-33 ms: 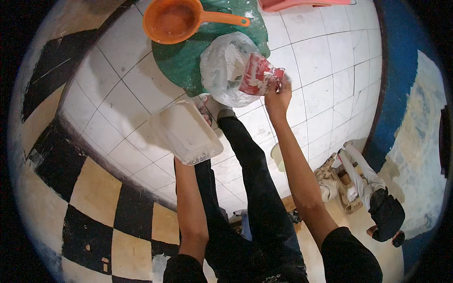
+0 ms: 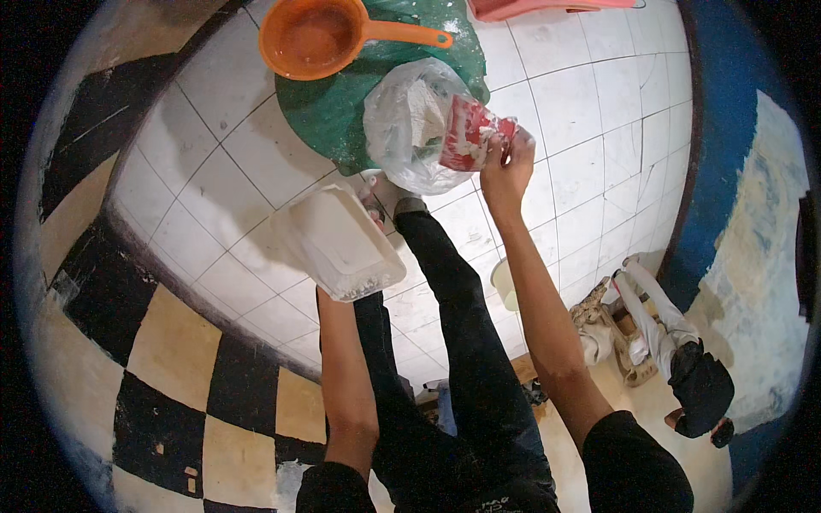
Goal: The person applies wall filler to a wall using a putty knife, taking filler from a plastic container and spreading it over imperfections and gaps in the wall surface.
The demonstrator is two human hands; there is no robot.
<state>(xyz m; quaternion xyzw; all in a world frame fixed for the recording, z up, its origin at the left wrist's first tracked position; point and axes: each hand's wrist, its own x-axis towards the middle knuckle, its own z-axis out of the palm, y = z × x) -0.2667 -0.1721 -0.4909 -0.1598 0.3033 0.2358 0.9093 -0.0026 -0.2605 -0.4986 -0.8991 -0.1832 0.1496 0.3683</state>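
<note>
My left hand [image 2: 371,203] grips a white rectangular tray [image 2: 329,239] with some white powdery residue, mostly hidden beneath it. My right hand [image 2: 509,167] pinches a red plastic scraper [image 2: 464,132] smeared with white material, held over the right side of an open clear plastic bag [image 2: 393,120]. Pale material [image 2: 423,111] shows inside the bag, which rests on a green sheet [image 2: 304,120] dotted with white. An orange dipper [image 2: 316,34] lies on that sheet above the bag.
White tiled floor [image 2: 599,111] surrounds the sheet. A pink plastic item [image 2: 513,7] is at the top. A pale container [image 2: 505,282] is beside my right forearm. A person [image 2: 697,385] is at lower right near sacks [image 2: 590,333], by a blue wall [image 2: 718,171]. A checkered surface [image 2: 171,342] is at left.
My right hand and the red scraper have shifted slightly right and up. The tray in my left hand has barely moved.
</note>
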